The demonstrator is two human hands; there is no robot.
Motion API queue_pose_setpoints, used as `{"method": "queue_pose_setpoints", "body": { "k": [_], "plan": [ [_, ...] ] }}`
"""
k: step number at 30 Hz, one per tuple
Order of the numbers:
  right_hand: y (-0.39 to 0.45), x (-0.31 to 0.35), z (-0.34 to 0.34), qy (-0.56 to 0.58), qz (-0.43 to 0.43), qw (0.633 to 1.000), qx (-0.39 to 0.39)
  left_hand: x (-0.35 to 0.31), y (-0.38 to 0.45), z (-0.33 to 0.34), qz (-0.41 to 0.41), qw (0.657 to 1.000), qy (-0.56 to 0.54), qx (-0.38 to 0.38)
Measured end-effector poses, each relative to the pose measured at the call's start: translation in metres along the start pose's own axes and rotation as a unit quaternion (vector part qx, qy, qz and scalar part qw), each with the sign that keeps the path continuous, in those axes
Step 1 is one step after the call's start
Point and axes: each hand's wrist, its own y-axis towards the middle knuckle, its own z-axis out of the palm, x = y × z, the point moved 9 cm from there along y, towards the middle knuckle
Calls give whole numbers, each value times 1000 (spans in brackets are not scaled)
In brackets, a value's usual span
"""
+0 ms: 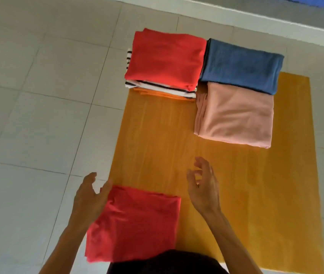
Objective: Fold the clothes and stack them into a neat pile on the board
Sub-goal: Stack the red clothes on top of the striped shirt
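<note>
A folded red garment (137,222) lies at the near left corner of the orange wooden board (226,184). My left hand (90,196) is at its left edge, fingers spread, touching the cloth's corner. My right hand (202,186) hovers open above the board, just right of the garment, holding nothing. At the board's far left stands a pile (163,62) with a red garment on top, a black-and-white striped one and an orange one beneath. A folded blue garment (242,66) and a folded pink garment (234,115) lie at the far right.
The board rests on a floor of pale grey tiles (34,95). A white wall edge (256,14) runs along the far side. Part of my dark clothing (167,262) shows at the bottom edge.
</note>
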Motion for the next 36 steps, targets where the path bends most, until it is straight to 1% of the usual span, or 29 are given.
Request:
{"method": "queue_pose_setpoints", "body": {
  "k": [2, 4, 6, 7, 9, 10, 12, 14, 16, 18, 20, 23, 26, 27, 28, 31, 33, 36],
  "plan": [
    [-26, -13, 1, -7, 43, 999, 12, 28, -13, 9, -44, 998, 19, 35],
    [-48, -22, 5, -14, 75, 996, 47, 44, -26, 16, -58, 997, 18, 57],
    [-67, -32, 12, -15, 125, 986, 107, 48, -37, 15, -38, 999, -1, 36],
    [-76, -38, 17, -25, 144, 979, 140, 50, -41, 13, -23, 1000, -12, 9],
    [-93, -46, 28, -54, 156, 967, 194, 55, -46, 9, -19, 999, -29, -37],
    [-100, -48, 33, -59, 155, 963, 213, 61, -48, 12, -33, 998, -33, -41],
    [-112, -49, 40, -48, 150, 959, 236, 75, -50, 25, -73, 996, -41, -13],
    [-124, -40, 46, -6, 142, 957, 253, 85, -55, 37, -84, 995, -50, 25],
    [-135, -33, 52, 46, 138, 960, 239, 91, -59, 41, -65, 996, -51, 28],
    [-142, -37, 58, 93, 154, 962, 205, 92, -62, 39, -38, 998, -43, 1],
    [-147, -40, 64, 120, 169, 960, 187, 86, -65, 35, -12, 999, -35, -30],
    [-152, -42, 76, 157, 181, 950, 201, 82, -70, 29, 5, 997, -41, -71],
    [-151, -37, 80, 184, 164, 946, 211, 80, -77, 16, 28, 990, -62, -126],
    [-150, -36, 78, 186, 159, 948, 203, 81, -78, 12, 27, 988, -81, -130],
    [-149, -35, 74, 188, 157, 951, 190, 85, -76, 11, 19, 987, -108, -118],
    [-144, -38, 64, 193, 158, 957, 147, 95, -68, 20, -25, 978, -206, -31],
    [-136, -41, 60, 190, 160, 959, 136, 89, -65, 30, -24, 974, -222, 28],
    [-119, -47, 52, 202, 168, 956, 131, 66, -62, 43, 2, 973, -218, 71]
  ]
}}
